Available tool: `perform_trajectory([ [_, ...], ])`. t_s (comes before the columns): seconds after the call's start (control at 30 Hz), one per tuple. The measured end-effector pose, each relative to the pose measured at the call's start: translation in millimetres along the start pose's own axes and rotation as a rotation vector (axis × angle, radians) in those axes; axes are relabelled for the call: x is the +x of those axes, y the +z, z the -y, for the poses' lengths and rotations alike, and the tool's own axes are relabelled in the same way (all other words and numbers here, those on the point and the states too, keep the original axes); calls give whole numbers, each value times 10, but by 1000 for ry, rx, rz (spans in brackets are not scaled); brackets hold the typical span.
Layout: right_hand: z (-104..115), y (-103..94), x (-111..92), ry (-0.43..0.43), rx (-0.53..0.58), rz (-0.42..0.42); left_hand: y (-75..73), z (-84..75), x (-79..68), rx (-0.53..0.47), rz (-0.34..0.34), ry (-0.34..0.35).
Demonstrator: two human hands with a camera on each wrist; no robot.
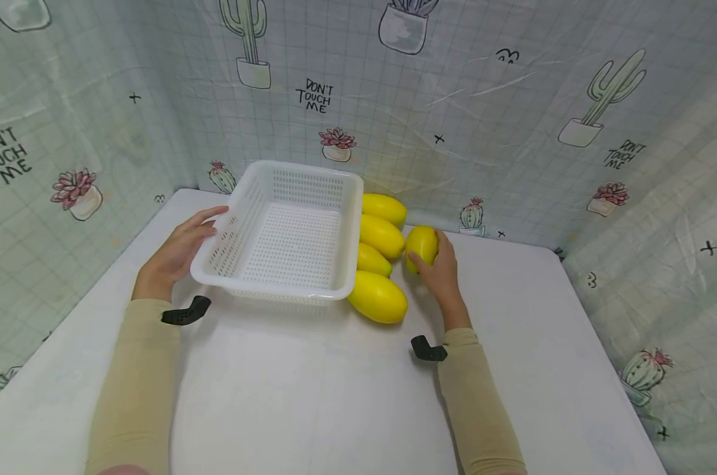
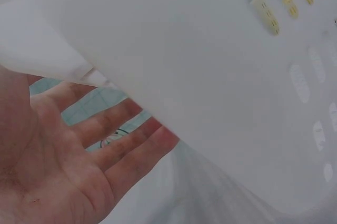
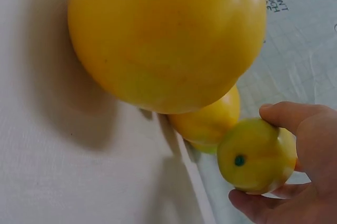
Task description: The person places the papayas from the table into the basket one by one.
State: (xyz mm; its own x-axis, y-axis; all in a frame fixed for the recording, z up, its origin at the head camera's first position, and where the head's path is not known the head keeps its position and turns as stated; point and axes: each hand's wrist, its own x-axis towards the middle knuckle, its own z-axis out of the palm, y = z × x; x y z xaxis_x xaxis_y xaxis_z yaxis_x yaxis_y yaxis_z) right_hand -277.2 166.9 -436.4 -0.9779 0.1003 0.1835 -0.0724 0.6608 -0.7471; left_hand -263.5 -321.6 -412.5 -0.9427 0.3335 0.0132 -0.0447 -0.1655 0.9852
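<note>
A white perforated plastic basket (image 1: 287, 291) stands on the left half of the table with nothing in it. My left hand (image 1: 183, 245) touches its left side near the rim, fingers mostly straight; in the left wrist view the fingertips meet the basket wall (image 2: 210, 77). My right hand (image 1: 443, 272) grips a yellow oval fruit (image 1: 421, 245) between thumb and fingers, right of the basket. A dark green stem spot marks the end of this fruit (image 3: 255, 155) in the right wrist view. Several similar yellow fruits (image 1: 378, 297) lie in a column along the basket's right side, partly hidden by it.
The white table (image 1: 311, 396) ends at a hanging cloth (image 1: 394, 99) printed with cacti, close behind the basket and fruits. More of this cloth hangs along the left and right sides. A black wrist mount (image 1: 186, 311) sits on each sleeve.
</note>
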Motion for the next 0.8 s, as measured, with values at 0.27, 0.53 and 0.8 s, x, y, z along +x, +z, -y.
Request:
perform_trajectory([
  [0.27,86,-47,-11,4,15,1,6,-3,-6,11,-13,-8],
  [0.53,195,-97,-34,-19,37,-9,-33,36,15,-1,-25,-10],
  [0.8,266,-109,-60,-15,88,-11,-62,68,35,-14,-19,-13],
])
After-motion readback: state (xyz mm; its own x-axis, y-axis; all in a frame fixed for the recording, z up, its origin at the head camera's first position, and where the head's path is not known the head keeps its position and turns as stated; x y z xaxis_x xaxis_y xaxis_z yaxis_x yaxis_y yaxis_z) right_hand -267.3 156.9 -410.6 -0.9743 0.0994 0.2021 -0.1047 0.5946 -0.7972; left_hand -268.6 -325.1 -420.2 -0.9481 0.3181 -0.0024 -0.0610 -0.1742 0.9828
